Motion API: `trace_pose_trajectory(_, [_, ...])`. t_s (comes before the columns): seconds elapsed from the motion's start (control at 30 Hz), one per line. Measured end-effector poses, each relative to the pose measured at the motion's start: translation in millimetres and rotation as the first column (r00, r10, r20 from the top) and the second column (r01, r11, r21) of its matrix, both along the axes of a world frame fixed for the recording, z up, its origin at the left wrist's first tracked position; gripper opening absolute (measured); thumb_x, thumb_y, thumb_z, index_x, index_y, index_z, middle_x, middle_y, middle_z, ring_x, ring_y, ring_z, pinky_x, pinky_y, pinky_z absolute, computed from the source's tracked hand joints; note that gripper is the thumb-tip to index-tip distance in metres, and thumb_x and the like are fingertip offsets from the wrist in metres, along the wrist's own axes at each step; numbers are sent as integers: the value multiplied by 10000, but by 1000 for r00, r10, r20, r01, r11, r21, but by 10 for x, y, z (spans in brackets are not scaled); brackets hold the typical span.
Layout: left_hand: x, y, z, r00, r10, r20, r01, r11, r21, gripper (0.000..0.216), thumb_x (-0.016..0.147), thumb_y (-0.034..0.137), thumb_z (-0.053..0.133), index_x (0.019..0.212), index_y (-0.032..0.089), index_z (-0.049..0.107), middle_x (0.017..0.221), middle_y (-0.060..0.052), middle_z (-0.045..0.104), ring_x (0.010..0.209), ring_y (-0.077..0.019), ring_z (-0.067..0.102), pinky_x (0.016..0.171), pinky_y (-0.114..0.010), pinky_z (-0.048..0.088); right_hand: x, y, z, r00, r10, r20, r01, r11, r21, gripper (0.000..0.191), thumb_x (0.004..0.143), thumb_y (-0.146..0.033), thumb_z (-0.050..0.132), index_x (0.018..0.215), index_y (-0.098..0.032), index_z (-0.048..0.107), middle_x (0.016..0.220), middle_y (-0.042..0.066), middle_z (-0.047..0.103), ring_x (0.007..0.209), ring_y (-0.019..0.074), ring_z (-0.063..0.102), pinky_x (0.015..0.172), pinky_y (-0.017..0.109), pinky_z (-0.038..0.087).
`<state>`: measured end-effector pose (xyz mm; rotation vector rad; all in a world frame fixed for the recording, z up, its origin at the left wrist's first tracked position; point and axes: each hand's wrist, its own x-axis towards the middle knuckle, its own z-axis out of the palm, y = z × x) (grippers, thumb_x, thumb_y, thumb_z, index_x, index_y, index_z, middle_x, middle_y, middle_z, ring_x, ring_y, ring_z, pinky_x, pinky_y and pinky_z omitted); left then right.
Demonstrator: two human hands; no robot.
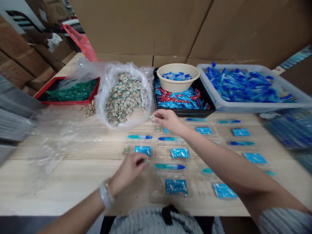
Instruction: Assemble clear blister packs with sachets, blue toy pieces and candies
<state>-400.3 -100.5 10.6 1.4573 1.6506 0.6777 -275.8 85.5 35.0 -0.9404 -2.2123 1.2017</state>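
Two bare hands work over a pale wooden table (92,191). Near the centre of the frame, the right hand (169,121) pinches a small square (152,117) between thumb and fingertips, just beside the right rim of a clear bag (100,112) heaped with similar squares (125,97). Lower and to the left, the left hand (127,171) has its thumb and forefinger close together near a clear tray (157,190); whether they grip anything I cannot tell (the picture is blurred there). Several such trays spread from the centre to the lower right, with two-tone blue sticks (170,166) and shiny blue packets (176,187). Along the back, left to right, stand a red tray (98,87) of green pieces (73,92), the bag, a black tray (185,112) of blue and red packets bearing a cream bowl (176,85), and, upper right, a white basket (255,106) of blue pieces (243,86).
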Motion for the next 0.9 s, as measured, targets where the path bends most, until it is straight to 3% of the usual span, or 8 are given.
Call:
trace_pose_trajectory(0.13, [548,-556,-105,992,-123,2,123,992,-14,131,777,189,502,845,207,613,822,4,617,767,-109,535,713,-205,415,701,-446,-2,998,-8,-57,-7,966,-260,236,672,-391,574,686,-156,551,571,-38,492,523,80,418,502,216,333])
trace_pose_trajectory(0.23, [678,-671,-175,980,-167,-109,171,985,24,153,788,169,493,899,210,591,895,-10,601,871,-128,507,794,-228,394,976,-679,-115,999,-22,-39,7,935,-355,270,646,-423,590,697,-161,547,576,-37,497,522,81,421,501,222,338])
trace_pose_trajectory(0.33, [704,-693,-197,940,-232,-252,247,968,31,196,801,147,464,954,204,573,927,-28,586,913,-150,477,828,-259,382,1050,-799,-266,999,2,-35,-15,935,-355,253,665,-408,577,715,-161,551,597,-32,505,545,89,443,524,228,360])
trace_pose_trajectory(0.4, [717,-703,-190,905,-270,-330,293,956,22,205,814,137,434,957,194,569,924,-34,576,908,-157,466,833,-273,381,1019,-831,-373,1000,20,0,-19,957,-291,193,696,-348,557,724,-157,558,605,-29,495,543,91,443,523,227,365])
trace_pose_trajectory(0.5, [731,-713,-166,864,-292,-411,320,947,-1,197,831,140,399,915,182,571,901,-37,556,891,-159,457,824,-280,384,905,-856,-514,992,60,114,-52,996,-69,94,723,-226,533,736,-145,579,669,-4,493,564,96,449,553,235,377])
trace_pose_trajectory(0.63, [719,-708,-150,834,-301,-462,320,946,-39,203,842,140,372,877,174,569,904,-38,529,884,-154,449,820,-277,385,741,-907,-608,938,171,301,-238,950,202,105,747,-127,489,728,-139,592,757,41,520,713,133,495,676,246,383])
trace_pose_trajectory(0.77, [711,-705,-159,813,-319,-487,328,942,-69,213,836,113,355,864,167,559,929,-41,507,887,-151,437,814,-270,389,652,-955,-583,828,112,549,-322,897,303,129,742,-81,455,797,-136,558,815,69,540,756,155,496,644,234,356])
trace_pose_trajectory(0.9, [695,-720,-156,812,-319,-489,345,938,-39,203,826,109,373,911,173,546,950,-43,505,894,-155,438,827,-286,391,638,-948,-527,787,76,612,-333,888,317,113,733,-100,466,819,-143,527,835,64,540,710,144,492,610,227,334])
